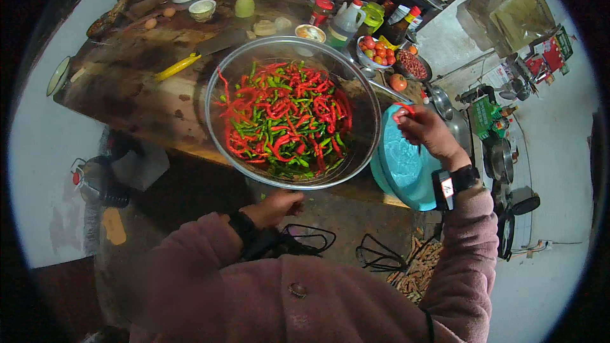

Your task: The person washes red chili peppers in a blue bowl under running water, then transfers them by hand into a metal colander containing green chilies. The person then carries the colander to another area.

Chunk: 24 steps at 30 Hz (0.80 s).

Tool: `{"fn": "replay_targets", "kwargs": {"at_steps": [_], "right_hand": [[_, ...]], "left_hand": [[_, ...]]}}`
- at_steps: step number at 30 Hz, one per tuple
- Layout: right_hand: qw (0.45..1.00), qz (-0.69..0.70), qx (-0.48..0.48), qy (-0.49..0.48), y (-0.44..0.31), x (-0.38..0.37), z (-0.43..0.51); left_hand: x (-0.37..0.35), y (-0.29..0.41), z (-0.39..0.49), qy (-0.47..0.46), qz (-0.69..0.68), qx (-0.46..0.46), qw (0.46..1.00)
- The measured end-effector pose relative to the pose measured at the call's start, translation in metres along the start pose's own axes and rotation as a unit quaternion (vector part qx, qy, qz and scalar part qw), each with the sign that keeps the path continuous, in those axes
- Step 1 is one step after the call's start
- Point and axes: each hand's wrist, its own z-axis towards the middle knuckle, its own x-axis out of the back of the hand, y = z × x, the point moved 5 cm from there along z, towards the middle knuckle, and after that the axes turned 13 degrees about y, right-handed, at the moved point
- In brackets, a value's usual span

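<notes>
A large round see-through basin [214, 152] sits over the table's front edge, filled with red and green chili peppers [286, 114]. Above the turquoise plastic basin [388, 178] on the right, my right hand [426, 131] pinches a red chili pepper [402, 110] between thumb and fingers. Inside that turquoise basin the bottom looks shiny and pale blue. My left hand [279, 207] is just below the front rim of the chili basin, its fingers curled; whether it holds anything or touches the rim is unclear.
A cleaver [221, 42] with a yellow handle lies left of the chilies on the wooden table [143, 71]. Behind stand a bowl of tomatoes [376, 52], a jar with a red lid [321, 12] and several bottles. Pans [503, 159] hang along the right wall.
</notes>
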Motion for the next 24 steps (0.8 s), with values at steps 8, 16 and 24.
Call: {"fn": "replay_targets", "kwargs": {"at_steps": [8, 16, 24], "right_hand": [[0.901, -0.263, 0.234, -0.254, -0.014, -0.124, 0.029], [0.847, -0.295, 0.363, -0.254, -0.022, -0.170, 0.043], [0.827, -0.442, 0.292, -0.189, -0.030, -0.203, 0.078]], "left_hand": [[0.024, 0.020, -0.015, 0.042, -0.028, 0.024, 0.998], [0.053, 0.024, -0.029, 0.029, -0.043, -0.018, 0.999], [0.078, 0.019, -0.035, 0.034, -0.091, -0.004, 0.995]]}}
